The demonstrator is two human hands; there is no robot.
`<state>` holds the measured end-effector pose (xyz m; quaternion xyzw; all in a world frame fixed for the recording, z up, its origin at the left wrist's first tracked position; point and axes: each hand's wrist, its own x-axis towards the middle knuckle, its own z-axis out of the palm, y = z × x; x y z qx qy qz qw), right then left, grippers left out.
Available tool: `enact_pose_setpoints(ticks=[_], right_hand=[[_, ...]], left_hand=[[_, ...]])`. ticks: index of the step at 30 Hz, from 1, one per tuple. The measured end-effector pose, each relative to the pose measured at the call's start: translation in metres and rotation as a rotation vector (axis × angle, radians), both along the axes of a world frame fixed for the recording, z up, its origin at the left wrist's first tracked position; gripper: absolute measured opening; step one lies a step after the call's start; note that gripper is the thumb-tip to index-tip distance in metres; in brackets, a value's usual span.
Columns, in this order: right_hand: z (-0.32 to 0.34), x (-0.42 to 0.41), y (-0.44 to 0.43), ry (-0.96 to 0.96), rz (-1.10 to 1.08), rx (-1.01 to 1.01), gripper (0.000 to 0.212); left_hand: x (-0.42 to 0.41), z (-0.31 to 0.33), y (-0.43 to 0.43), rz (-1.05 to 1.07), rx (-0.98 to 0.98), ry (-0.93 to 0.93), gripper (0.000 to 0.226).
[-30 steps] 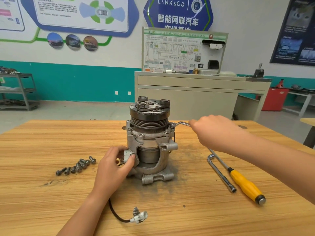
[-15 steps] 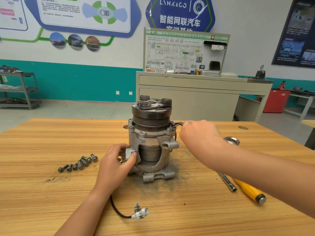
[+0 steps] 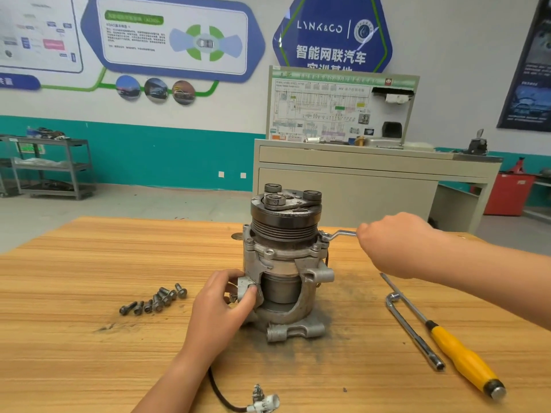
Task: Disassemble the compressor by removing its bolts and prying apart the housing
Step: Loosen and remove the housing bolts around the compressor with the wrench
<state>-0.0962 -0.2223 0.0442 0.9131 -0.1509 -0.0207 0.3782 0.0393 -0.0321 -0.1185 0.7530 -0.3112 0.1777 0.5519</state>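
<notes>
The grey compressor (image 3: 284,263) stands upright on the wooden table (image 3: 89,353), its black pulley on top. My left hand (image 3: 222,305) grips a mounting lug on the housing's lower left side, thumb pressed on its front. My right hand (image 3: 390,242) holds the handle of a bent metal wrench (image 3: 338,234), whose head sits on a bolt at the housing's upper right flange. Several removed bolts (image 3: 155,299) lie in a row to the left of the compressor.
A yellow-handled screwdriver (image 3: 459,353) and an L-shaped socket wrench (image 3: 414,335) lie on the table to the right. The compressor's black cable ends in a white connector (image 3: 265,402) near the front edge. A beige cabinet (image 3: 357,186) stands behind the table.
My right hand swung the wrench handle in toward the compressor, then back out to the right. My left hand kept its grip on the lug.
</notes>
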Motion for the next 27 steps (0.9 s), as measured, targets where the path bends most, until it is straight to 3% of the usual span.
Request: enact_pose_setpoints(ticks=[9, 16, 20, 22, 24, 27], right_hand=[[-0.018, 0.042, -0.032, -0.206, 0.051, 0.003, 0.022], [-0.02, 0.053, -0.045, -0.373, 0.272, 0.003, 0.024], [-0.013, 0.033, -0.043, -0.674, 0.318, 0.304, 0.027], [-0.012, 0.019, -0.035, -0.73, 0.32, 0.491, 0.024], [-0.011, 0.006, -0.027, -0.692, 0.266, 0.608, 0.022], [-0.014, -0.007, -0.017, -0.437, 0.124, 0.518, 0.021]], left_hand=[[0.002, 0.0, 0.0, -0.001, 0.01, 0.006, 0.023], [0.002, 0.001, 0.001, -0.007, 0.024, 0.006, 0.026], [0.002, 0.0, 0.0, -0.012, 0.025, 0.007, 0.025], [0.002, 0.001, 0.0, -0.01, 0.025, 0.003, 0.024], [0.001, 0.001, 0.0, -0.009, 0.022, 0.002, 0.024], [0.0, 0.002, 0.0, -0.007, 0.023, 0.003, 0.023]])
